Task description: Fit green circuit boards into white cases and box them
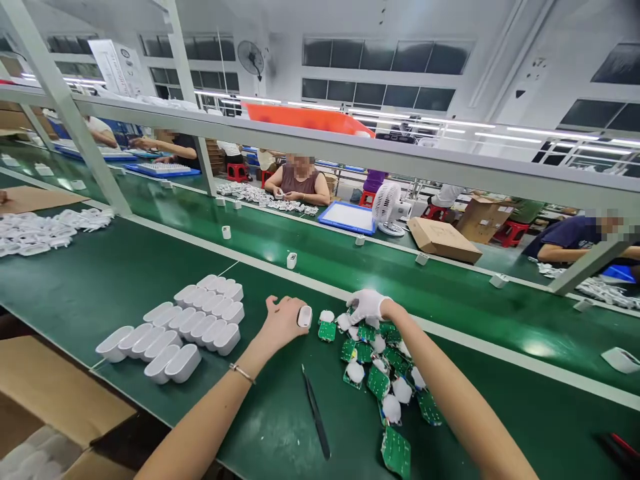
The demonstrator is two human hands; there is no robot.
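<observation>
My left hand (285, 320), bare with a bracelet at the wrist, is closed around a small white plastic housing (305, 317). One finger is raised away from it. My right hand (367, 307), in a white glove, curls its fingers down at the far side of a pile of green circuit boards (379, 382) with white round parts attached. What its fingertips grip is hidden. Black tweezers (316, 413) lie on the green bench between my arms. To the left, white oval housings (193, 325) stand in rows.
Behind my hands, a green conveyor belt (340, 267) carries scattered white housings. A metal shelf frame (320, 137) crosses above it. White parts (45, 230) are heaped at far left, above a cardboard box (60, 393). Several co-workers sit across the belt.
</observation>
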